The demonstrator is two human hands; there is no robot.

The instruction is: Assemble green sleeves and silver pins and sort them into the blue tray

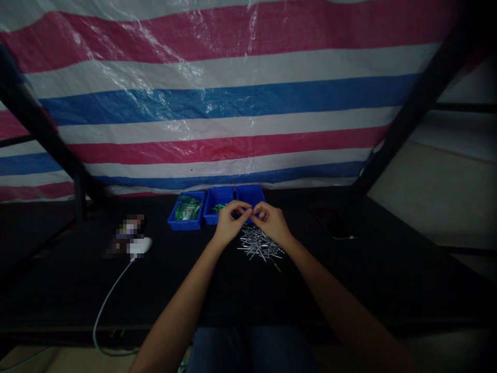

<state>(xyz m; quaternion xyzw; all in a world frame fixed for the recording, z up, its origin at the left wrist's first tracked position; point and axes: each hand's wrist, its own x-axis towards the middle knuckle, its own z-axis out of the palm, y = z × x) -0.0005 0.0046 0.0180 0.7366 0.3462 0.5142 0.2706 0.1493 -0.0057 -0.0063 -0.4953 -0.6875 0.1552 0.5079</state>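
Observation:
My left hand (232, 221) and my right hand (271, 219) meet fingertip to fingertip above the table, both closed in a pinch. Whatever lies between the fingertips is too small to make out. Just below them spreads a loose pile of thin silvery metal pins (259, 243). Behind the hands stand three blue bins: the left bin (185, 225) holds green and silvery pieces (188, 208), the middle bin (219, 192) has a few small bright green pieces (218, 207), and the right bin (250, 192) is partly covered by my hands.
On the left a white rounded device (140, 245) with a cable (101, 311) lies by a blurred item (130, 228). A dark flat device, perhaps a phone (334, 223), rests on the black table (349, 280) at right. A striped tarp (233, 98) hangs behind.

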